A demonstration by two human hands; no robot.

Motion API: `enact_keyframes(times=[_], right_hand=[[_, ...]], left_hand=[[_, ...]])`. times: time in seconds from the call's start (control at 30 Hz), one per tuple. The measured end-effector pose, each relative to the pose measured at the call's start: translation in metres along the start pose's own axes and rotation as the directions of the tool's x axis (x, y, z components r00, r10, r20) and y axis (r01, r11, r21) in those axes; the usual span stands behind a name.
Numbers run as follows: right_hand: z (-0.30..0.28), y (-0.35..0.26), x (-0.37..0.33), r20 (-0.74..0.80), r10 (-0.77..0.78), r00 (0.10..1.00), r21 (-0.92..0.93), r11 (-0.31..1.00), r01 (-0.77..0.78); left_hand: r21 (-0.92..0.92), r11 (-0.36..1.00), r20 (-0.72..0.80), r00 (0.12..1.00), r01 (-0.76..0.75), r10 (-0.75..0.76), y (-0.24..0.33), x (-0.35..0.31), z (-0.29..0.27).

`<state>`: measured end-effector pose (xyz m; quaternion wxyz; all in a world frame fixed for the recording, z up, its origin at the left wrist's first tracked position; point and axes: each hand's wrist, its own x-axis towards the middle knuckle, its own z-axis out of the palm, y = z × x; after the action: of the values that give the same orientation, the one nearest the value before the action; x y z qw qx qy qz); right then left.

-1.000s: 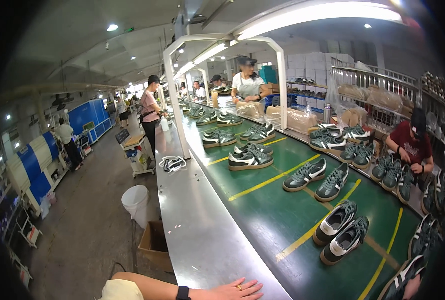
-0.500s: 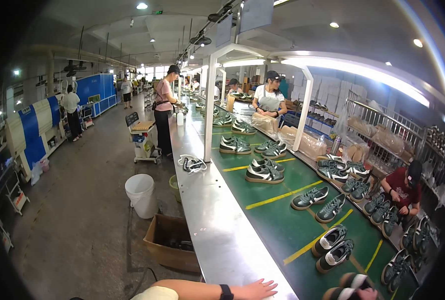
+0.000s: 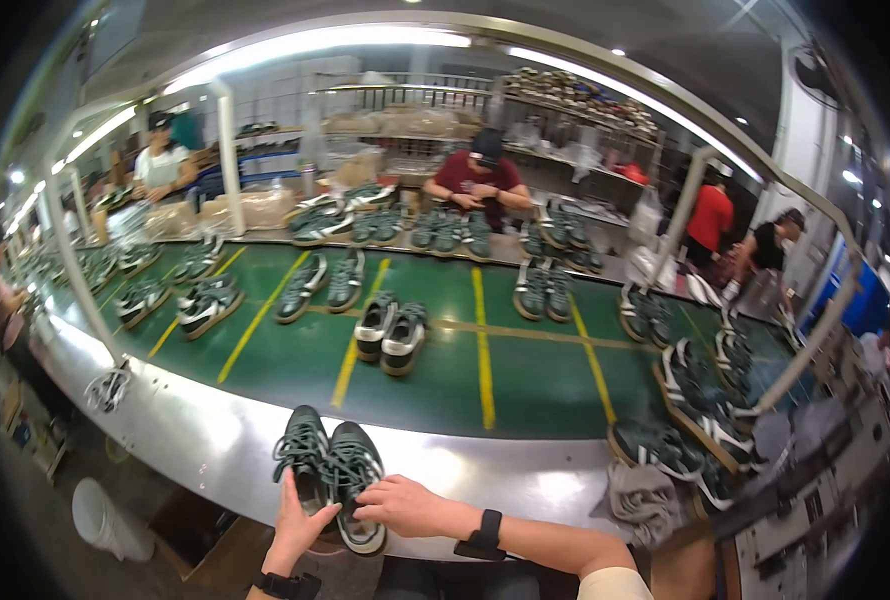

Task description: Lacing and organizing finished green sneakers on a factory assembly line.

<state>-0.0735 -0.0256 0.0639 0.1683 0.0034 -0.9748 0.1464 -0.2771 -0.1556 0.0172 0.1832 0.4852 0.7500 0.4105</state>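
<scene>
A pair of dark green sneakers with white side stripes rests on the metal ledge in front of me, toes pointing away. My left hand [image 3: 300,522] grips the left sneaker [image 3: 303,447] around its heel, thumb on the inner side and fingers along the outer side. On the right sneaker [image 3: 355,460], my right hand [image 3: 405,505] has its curled fingers at the collar opening, beside the laces. Its fingertips are partly hidden in the shoe. Both wrists wear black bands.
Beyond the metal ledge [image 3: 215,425] runs a green conveyor belt [image 3: 435,400] with yellow stripes, carrying several sneaker pairs, the closest one [image 3: 392,333] straight ahead. A grey cloth [image 3: 643,503] and more sneakers lie at right. A person in dark red [image 3: 480,185] works across the belt.
My view has swung right to face the belt. My left hand has left the ledge and now holds a sneaker. The pair at the lower right is now on the ledge between both hands.
</scene>
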Motion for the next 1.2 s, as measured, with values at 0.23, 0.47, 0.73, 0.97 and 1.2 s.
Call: enact_keyframes(times=[0.23,0.47,0.73,0.97,1.2], right_hand=[[-0.029,-0.015,-0.203,-0.203,0.660,0.723,0.046,0.744,-0.667],[-0.109,-0.038,-0.365,-0.602,0.793,0.097,0.140,0.224,-0.964],[-0.055,-0.035,-0.417,-0.413,0.901,-0.135,-0.132,-0.206,-0.970],[-0.055,-0.032,-0.390,-0.394,0.899,-0.189,-0.183,-0.278,-0.943],[-0.034,-0.100,-0.229,-0.092,0.786,0.611,0.262,0.612,-0.747]], left_hand=[[0.457,0.875,-0.053,0.977,-0.159,0.205,0.023,-0.016,0.022],[0.613,0.781,0.024,0.991,-0.119,0.132,0.015,-0.018,0.032],[0.715,0.693,0.037,0.995,-0.095,0.098,0.029,-0.003,0.043],[0.468,0.868,0.071,0.986,-0.164,0.148,0.067,-0.026,0.072],[0.119,0.960,0.448,0.876,-0.255,0.177,0.158,-0.077,0.165]])
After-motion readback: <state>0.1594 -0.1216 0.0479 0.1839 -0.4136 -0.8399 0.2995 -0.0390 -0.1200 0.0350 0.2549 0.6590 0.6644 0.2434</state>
